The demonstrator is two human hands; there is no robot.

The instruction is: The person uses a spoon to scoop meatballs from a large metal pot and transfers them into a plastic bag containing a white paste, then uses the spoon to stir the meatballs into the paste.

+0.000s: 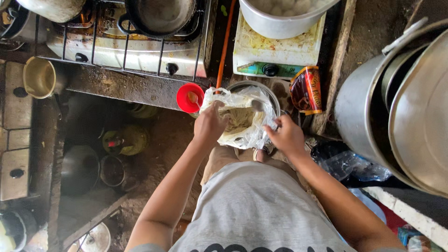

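**Both hands in a bag of noodles**

Right now the left hand (208, 125) is closed on the rim of a clear plastic bag (242, 122) of pale noodles, while the right hand (285, 136) pinches the rim opposite. That bag sits in a metal bowl (273, 97) on the surface. At 10 o'clock from it stands a red cup (189, 98); at 2 o'clock, a brown packet (306, 89); at 12 o'clock, a big pot (280, 18).
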